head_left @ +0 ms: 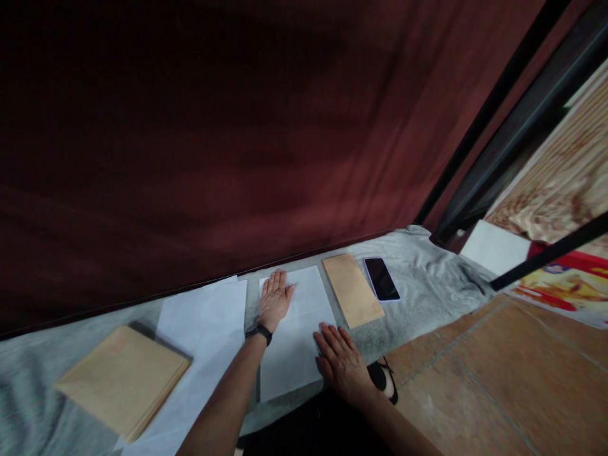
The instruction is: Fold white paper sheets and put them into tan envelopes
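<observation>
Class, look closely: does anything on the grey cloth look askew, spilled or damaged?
Nothing looks spilled or damaged. The stack of brown envelopes sits askew, partly covering the white sheets, whose far edges don't line up. Beyond the phone, the grey cloth is rumpled. The sheet under the left hand lies flat.

Runs left to right on cloth (427, 272): envelope stack (124, 377), partly atop loose papers (209, 323) — then sheet (299, 342), lone envelope (352, 290), phone (382, 278). Has panel (285, 158) behind the row — tiled floor (479, 380) at front right.
</observation>
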A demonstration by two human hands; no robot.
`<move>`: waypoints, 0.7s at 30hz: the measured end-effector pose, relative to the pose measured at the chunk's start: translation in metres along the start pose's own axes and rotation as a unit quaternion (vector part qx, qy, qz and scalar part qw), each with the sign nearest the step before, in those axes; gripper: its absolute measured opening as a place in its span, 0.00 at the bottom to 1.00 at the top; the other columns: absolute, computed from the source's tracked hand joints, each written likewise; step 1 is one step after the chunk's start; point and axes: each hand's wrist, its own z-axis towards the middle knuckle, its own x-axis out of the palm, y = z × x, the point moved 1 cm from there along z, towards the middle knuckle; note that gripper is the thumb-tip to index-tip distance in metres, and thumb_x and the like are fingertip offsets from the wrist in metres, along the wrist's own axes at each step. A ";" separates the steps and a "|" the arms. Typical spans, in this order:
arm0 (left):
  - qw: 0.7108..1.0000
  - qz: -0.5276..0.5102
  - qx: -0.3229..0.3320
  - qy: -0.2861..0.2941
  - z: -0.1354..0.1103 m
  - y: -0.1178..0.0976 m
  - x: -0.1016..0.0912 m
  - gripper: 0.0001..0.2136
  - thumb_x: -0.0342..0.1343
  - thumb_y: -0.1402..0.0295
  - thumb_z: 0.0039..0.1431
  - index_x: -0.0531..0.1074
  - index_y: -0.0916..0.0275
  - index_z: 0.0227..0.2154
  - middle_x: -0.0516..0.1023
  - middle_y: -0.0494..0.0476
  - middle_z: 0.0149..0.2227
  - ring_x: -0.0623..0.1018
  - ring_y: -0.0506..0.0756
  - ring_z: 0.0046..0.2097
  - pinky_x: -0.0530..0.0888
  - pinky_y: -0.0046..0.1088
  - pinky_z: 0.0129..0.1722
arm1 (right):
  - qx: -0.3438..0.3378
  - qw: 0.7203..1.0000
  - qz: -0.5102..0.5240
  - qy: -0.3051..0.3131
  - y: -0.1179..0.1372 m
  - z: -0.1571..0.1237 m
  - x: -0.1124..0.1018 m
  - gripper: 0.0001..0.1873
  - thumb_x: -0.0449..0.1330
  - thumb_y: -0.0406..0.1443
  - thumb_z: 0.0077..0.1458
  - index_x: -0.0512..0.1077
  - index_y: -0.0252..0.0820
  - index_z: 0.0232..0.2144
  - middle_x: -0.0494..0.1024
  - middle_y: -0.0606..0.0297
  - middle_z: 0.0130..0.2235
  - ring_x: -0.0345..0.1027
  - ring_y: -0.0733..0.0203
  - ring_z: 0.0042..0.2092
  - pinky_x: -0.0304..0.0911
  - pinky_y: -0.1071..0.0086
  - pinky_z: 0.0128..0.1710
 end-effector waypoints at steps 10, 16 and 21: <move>0.994 -0.030 0.101 0.016 0.000 -0.062 0.013 0.27 0.35 0.58 0.71 0.55 0.61 0.68 0.58 0.58 0.70 0.53 0.58 0.72 0.49 0.45 0.70 | 0.008 1.000 -0.004 0.007 0.001 0.002 -0.003 0.28 0.55 0.37 0.66 0.60 0.44 0.66 0.65 0.59 0.66 0.60 0.53 0.65 0.53 0.54 0.67; 0.987 -0.042 0.154 0.004 0.012 -0.066 0.011 0.25 0.38 0.57 0.70 0.56 0.54 0.68 0.59 0.54 0.69 0.55 0.57 0.71 0.50 0.45 0.70 | 0.010 1.000 0.001 0.019 0.000 0.003 -0.003 0.29 0.55 0.37 0.66 0.58 0.45 0.67 0.63 0.59 0.67 0.60 0.52 0.65 0.55 0.54 0.67; 0.994 -0.032 0.108 0.007 0.013 -0.046 0.006 0.26 0.36 0.58 0.71 0.57 0.61 0.67 0.58 0.59 0.69 0.55 0.58 0.71 0.52 0.45 0.70 | 0.007 0.999 0.007 0.035 -0.001 0.003 -0.004 0.29 0.54 0.38 0.66 0.58 0.45 0.67 0.63 0.59 0.67 0.60 0.51 0.65 0.54 0.53 0.67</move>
